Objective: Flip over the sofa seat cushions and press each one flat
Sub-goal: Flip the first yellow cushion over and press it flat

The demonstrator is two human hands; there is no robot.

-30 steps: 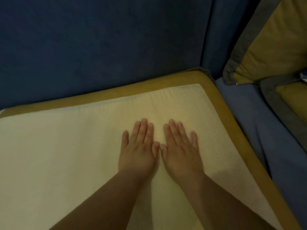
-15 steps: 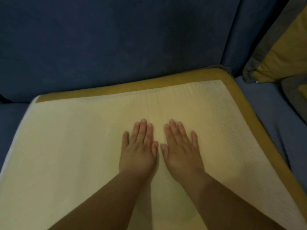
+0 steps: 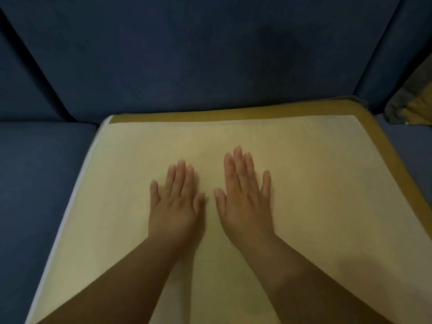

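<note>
Cushion (image 3: 315, 183) lies pale side up in sofa (image 3: 210, 54) seat, flush against backrest. I have left hand (image 3: 176, 206) and right hand (image 3: 245, 202) flat, fingers straight, side by side mid-cushion: presumably to press it level.

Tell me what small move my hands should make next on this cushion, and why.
Probably slide both palms outward, pressing as you go. The left hand and right hand lie flat, side by side, near the middle of the flipped cushion, so its left and right edges have no hand on them.
</note>
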